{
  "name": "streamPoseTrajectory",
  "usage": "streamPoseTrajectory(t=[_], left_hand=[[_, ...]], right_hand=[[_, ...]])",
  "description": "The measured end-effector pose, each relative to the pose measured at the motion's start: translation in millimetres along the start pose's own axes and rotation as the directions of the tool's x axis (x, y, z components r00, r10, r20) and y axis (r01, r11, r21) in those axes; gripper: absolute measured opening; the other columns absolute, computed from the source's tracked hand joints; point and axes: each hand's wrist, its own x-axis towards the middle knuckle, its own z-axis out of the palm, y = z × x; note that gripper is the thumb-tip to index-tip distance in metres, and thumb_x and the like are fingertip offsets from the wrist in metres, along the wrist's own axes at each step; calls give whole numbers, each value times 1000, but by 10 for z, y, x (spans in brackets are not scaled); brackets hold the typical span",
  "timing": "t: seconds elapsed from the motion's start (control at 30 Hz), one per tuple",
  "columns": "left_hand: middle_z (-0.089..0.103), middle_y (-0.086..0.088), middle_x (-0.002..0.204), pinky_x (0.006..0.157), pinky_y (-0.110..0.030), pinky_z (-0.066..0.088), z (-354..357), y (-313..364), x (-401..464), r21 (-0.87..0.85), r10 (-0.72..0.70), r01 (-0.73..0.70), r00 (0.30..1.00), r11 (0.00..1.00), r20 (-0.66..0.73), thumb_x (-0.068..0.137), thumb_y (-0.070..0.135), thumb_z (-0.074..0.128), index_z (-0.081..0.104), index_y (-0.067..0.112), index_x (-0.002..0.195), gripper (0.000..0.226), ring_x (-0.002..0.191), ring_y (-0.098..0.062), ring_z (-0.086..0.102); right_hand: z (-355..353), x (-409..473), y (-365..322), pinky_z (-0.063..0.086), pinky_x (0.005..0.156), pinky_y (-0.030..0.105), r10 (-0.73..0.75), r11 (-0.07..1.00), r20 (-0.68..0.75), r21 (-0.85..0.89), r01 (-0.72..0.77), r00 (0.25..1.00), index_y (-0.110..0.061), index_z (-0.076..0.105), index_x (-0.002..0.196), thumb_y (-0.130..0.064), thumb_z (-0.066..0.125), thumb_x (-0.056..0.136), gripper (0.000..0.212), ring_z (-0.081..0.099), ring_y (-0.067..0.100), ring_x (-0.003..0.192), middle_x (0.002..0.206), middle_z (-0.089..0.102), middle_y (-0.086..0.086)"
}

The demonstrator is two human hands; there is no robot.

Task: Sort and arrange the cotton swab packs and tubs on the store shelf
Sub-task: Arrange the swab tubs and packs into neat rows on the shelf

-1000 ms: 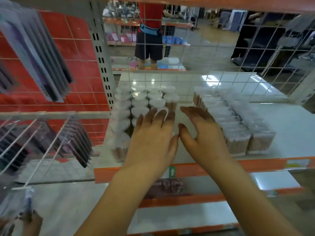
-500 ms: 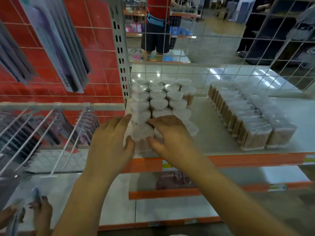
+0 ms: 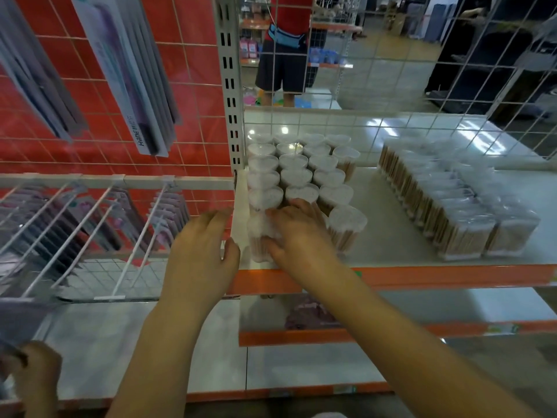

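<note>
Our right hand is curling its fingers narrowly around the front clear round plastic tub of wooden-stemmed cotton swabs, thumb low on its near side and fingertips over its top, so we are gripping it at the left front corner of the white store shelf with the orange front edge. Our left hand is hovering just beside that tub on its left, fingers loosely spread and the thumb reaching toward the tub's wall; whether the thumb is actually touching it we cannot tell, and it is holding nothing. Behind the gripped tub, the block of matching clear tubs with white lids is standing upright in neat rows against the grey slotted upright, while one more tub is sitting at the right front, slightly out of line with the rows. Well apart to the right, the clear rectangular packs of cotton swabs are lying in two tidy rows. We are judging the sorting as largely done: tubs and packs are already separated, and what is left seems to be squaring up the front tubs.
</note>
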Motion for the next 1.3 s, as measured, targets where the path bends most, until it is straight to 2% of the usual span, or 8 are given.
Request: streamPoseTrajectory(t=[0.17,0.37,0.47,0.57,0.73,0.97,1.1,1.3], left_hand=[[61,-12,118,86,-29,33,-24,15,-58,-74,-45,46,999,996,9,80,4,65,56,7,124,45,107,-32,55],[42,10,139,102,-24,26,-61,43,-75,-325,-78,124,986,938,151,87,23,60,39,31,137,55,128,-7,35],[51,16,132,103,-29,37,-109,149,-45,-655,-80,204,973,727,215,79,37,65,46,31,131,56,122,0,45],[63,10,118,96,-29,47,-113,275,-3,-811,-75,249,966,530,248,73,24,73,53,25,125,56,111,-3,57],[70,10,103,75,-17,51,-66,440,49,-897,-34,286,956,337,292,70,13,75,59,26,111,46,98,-7,65],[72,-1,97,74,-25,54,-18,550,67,-937,5,298,953,182,304,59,32,71,68,24,99,41,95,-19,67],[72,3,94,72,-22,53,1,636,108,-946,-76,275,961,174,266,55,37,72,73,32,88,33,92,-15,68],[72,5,94,69,-20,53,-14,694,156,-945,-87,261,965,199,248,50,49,82,72,31,92,47,90,-12,68]], right_hand=[[17,-24,-48,43,93,53,1,994,-90,111,9,996,-4,67,102,-33,54,70,46,56,37,100,88,65,15],[-258,-111,-75,36,88,26,55,930,-207,366,25,977,-5,66,111,-18,70,76,38,55,27,106,104,66,12],[-436,-176,-66,44,92,24,144,817,-152,576,-30,978,-12,64,115,-16,72,79,38,55,9,106,109,64,-3],[-585,-207,-62,51,90,30,205,667,-102,743,-62,973,-22,65,106,-11,73,77,32,62,10,97,98,63,-13],[-768,-244,-25,55,76,23,202,539,-85,842,-38,976,-32,63,96,-11,73,76,31,67,10,86,92,66,-9],[-876,-338,17,54,74,24,197,482,-161,875,47,967,-32,55,113,-19,74,74,45,65,11,91,100,64,-7],[-829,-426,48,54,73,25,251,538,-216,841,50,944,-32,52,116,-25,72,75,46,63,9,91,103,60,-7],[-782,-403,125,52,71,25,256,354,-115,935,18,960,-29,57,107,-11,67,81,33,65,20,90,99,65,5]])
